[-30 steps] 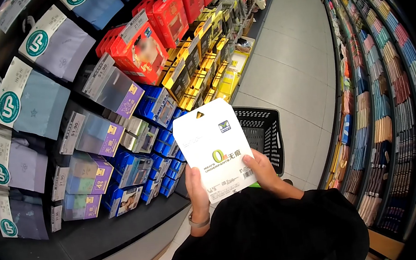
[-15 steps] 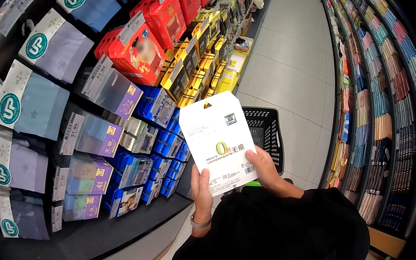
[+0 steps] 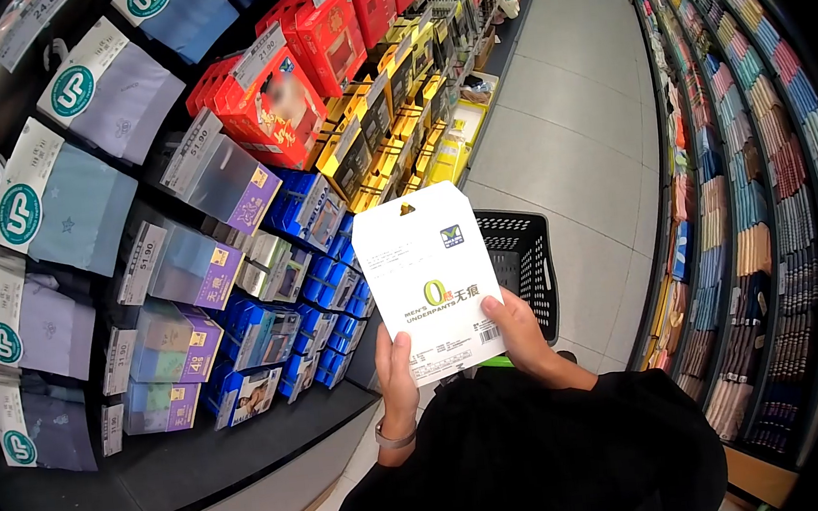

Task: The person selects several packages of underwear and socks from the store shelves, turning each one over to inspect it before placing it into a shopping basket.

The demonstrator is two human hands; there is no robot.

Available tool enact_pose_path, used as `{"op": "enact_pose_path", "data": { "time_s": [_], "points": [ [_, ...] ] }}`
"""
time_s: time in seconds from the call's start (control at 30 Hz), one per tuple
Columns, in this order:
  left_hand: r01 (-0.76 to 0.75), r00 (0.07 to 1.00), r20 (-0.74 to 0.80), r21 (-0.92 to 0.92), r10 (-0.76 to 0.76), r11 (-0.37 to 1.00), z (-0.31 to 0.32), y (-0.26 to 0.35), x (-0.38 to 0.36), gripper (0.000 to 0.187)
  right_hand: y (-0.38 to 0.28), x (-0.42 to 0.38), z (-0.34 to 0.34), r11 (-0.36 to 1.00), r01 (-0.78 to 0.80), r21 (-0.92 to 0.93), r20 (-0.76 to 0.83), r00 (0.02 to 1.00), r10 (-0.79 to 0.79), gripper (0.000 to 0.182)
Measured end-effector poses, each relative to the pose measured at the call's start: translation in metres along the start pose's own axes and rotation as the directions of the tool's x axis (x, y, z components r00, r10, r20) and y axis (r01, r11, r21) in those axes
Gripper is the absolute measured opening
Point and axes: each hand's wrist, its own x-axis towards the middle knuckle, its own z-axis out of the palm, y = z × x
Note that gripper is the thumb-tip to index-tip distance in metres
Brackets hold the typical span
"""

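Observation:
Held up in front of me is a white underpants package (image 3: pixel 427 264) with a hang hole at its top and "MEN'S UNDERPANTS" printed on it. My left hand (image 3: pixel 397 375) is closed on its lower left edge, the thumb on the face. On the lower right edge my right hand (image 3: pixel 527 338) grips it the same way. Fingers behind the package are hidden. Beyond it stands a black shopping basket (image 3: pixel 525 254) with slotted sides and a green part below, partly covered by the package and my right hand.
On my left, a display holds red boxes (image 3: pixel 277 111), yellow boxes (image 3: pixel 365 151), blue boxes (image 3: pixel 249 335) and hanging packs with UP labels (image 3: pixel 80 213). A dark ledge (image 3: pixel 155 477) runs beneath. Shelves of folded cloth goods (image 3: pixel 751 223) line the right side of the tiled aisle (image 3: pixel 563 113).

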Motion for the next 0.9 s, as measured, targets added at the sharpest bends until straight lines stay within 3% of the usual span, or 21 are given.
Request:
{"op": "enact_pose_path", "data": {
  "time_s": [0.07,0.13,0.23,0.9],
  "points": [
    [-0.001,1.0,-0.001,0.003,0.001,1.0,0.0017,0.0009,0.0004,0.049,0.0009,0.0006,-0.0002,1.0,0.001,0.006,-0.001,1.0,-0.001,0.036],
    [-0.037,0.998,-0.054,-0.016,0.036,0.999,0.0067,0.0033,0.0005,0.036,0.0013,0.0008,-0.0006,1.0,0.003,0.006,0.006,1.0,-0.003,0.035],
    [0.008,1.0,-0.001,-0.001,-0.008,1.0,-0.0008,-0.0009,0.0009,0.049,0.0006,0.0011,0.0001,1.0,-0.002,0.007,0.0,1.0,0.002,0.035],
    [0.013,1.0,-0.012,-0.023,-0.014,1.0,0.0002,-0.0006,0.0018,0.049,0.0077,0.003,-0.0042,1.0,0.011,-0.01,-0.032,0.999,-0.011,0.037]
  ]
}}
